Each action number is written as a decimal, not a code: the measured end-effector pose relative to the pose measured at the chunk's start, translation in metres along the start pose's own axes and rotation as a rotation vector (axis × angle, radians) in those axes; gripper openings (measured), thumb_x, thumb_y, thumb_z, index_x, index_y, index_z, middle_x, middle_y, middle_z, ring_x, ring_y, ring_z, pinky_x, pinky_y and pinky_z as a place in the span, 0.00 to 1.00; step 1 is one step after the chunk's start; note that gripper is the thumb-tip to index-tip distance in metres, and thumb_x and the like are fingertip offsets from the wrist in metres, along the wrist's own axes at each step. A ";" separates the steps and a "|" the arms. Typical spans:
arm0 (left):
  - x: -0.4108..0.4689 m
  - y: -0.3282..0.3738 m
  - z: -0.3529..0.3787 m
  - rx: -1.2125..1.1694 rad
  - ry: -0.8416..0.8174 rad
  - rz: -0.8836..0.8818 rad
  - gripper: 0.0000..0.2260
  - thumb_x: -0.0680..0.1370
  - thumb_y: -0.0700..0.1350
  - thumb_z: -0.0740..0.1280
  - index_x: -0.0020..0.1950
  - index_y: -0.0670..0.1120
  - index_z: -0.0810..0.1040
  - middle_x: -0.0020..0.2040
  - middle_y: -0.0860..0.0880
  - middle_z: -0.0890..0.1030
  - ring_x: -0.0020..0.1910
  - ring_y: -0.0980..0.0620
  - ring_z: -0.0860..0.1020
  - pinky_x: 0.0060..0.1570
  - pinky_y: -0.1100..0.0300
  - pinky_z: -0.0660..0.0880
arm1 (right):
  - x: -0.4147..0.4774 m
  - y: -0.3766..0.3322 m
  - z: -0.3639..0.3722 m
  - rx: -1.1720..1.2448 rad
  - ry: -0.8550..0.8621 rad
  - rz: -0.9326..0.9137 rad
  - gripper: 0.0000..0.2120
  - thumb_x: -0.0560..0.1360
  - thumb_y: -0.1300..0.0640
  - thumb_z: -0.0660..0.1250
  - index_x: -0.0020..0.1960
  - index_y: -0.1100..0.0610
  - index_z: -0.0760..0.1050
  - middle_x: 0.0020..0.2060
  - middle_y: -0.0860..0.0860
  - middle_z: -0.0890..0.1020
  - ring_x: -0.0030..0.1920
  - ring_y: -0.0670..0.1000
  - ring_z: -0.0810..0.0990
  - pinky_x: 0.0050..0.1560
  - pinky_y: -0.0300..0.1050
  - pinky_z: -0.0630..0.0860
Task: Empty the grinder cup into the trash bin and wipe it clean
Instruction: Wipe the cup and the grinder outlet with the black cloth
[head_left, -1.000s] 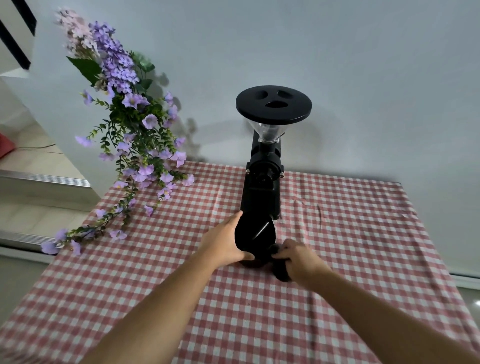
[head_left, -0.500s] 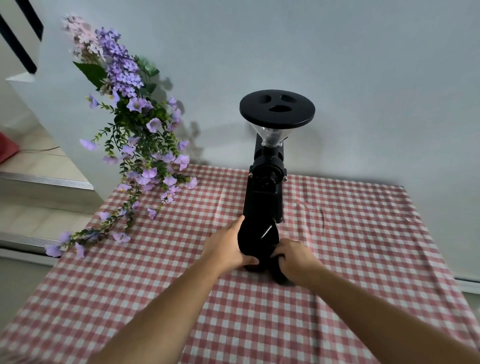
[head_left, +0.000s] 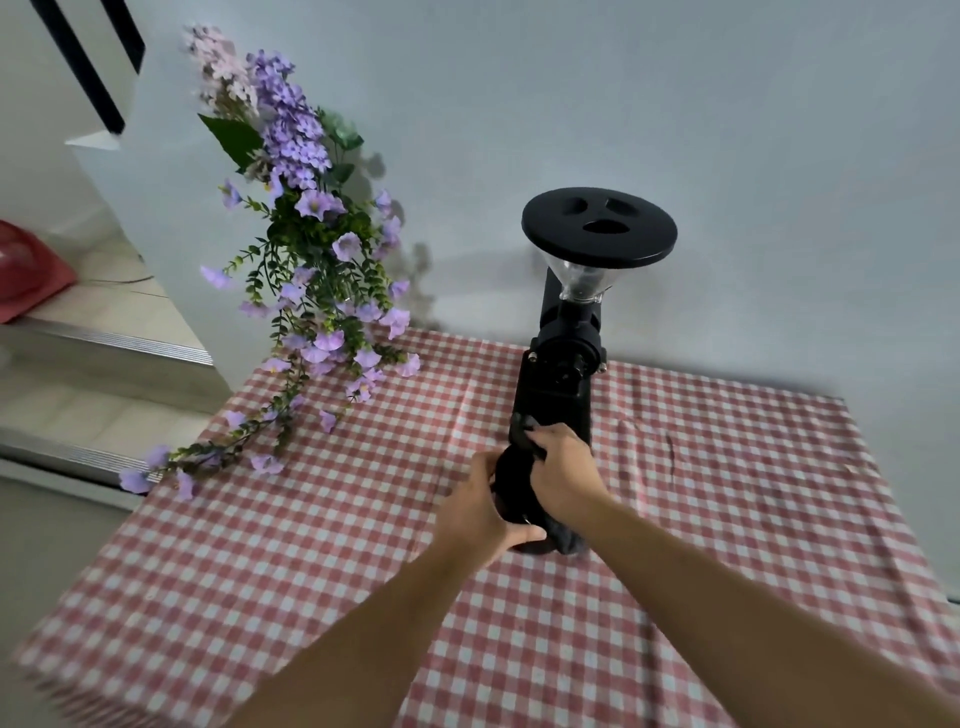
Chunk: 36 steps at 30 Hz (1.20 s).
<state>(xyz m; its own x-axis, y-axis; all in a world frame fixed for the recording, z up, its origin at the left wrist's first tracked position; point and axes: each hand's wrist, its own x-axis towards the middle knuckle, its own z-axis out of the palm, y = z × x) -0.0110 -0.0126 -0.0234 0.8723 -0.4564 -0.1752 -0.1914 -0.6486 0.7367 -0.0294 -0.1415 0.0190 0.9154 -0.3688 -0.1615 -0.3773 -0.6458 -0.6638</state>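
Observation:
The black grinder cup (head_left: 514, 486) stands on the checked tablecloth just in front of the black coffee grinder (head_left: 563, 364). My left hand (head_left: 475, 512) wraps around the cup's left side and holds it. My right hand (head_left: 563, 475) presses a dark grey cloth (head_left: 566, 540) over and into the cup's mouth; cloth ends stick out above the fingers and below the wrist. The cup's inside is hidden by the hand and cloth. No trash bin is in view.
The red-and-white checked tablecloth (head_left: 727, 519) covers the table against a white wall. Purple artificial flowers (head_left: 317, 291) hang over the table's far left corner. Steps (head_left: 104, 353) and a red object (head_left: 26, 270) lie to the left, beyond the table edge.
My right hand has moved from the cup's lower right up over its mouth, carrying the dark cloth with it. My left hand stays on the cup. The camera has come closer.

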 end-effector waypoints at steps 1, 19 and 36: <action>0.001 0.000 0.000 0.000 -0.001 0.001 0.41 0.61 0.54 0.81 0.68 0.51 0.62 0.58 0.55 0.80 0.54 0.52 0.80 0.54 0.52 0.77 | -0.001 -0.004 0.003 -0.007 -0.024 -0.028 0.22 0.76 0.69 0.53 0.68 0.59 0.71 0.67 0.52 0.69 0.64 0.53 0.71 0.59 0.37 0.66; 0.005 0.003 -0.005 -0.081 -0.041 0.047 0.39 0.69 0.50 0.77 0.74 0.56 0.59 0.68 0.56 0.74 0.65 0.53 0.75 0.61 0.57 0.72 | -0.006 -0.007 -0.043 -0.248 -0.006 0.064 0.17 0.76 0.66 0.55 0.59 0.58 0.76 0.56 0.54 0.77 0.49 0.53 0.78 0.42 0.42 0.74; 0.011 -0.002 -0.005 -0.049 -0.059 -0.008 0.34 0.73 0.54 0.73 0.75 0.56 0.62 0.71 0.54 0.72 0.65 0.50 0.75 0.61 0.58 0.72 | 0.007 -0.030 -0.073 -0.812 -0.400 -0.288 0.16 0.73 0.70 0.60 0.54 0.58 0.81 0.52 0.55 0.81 0.47 0.54 0.80 0.49 0.46 0.78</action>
<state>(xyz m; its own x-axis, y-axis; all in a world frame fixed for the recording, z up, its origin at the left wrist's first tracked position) 0.0011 -0.0135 -0.0235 0.8456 -0.4871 -0.2184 -0.1610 -0.6227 0.7657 -0.0224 -0.1737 0.0908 0.9118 0.0367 -0.4090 0.0265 -0.9992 -0.0306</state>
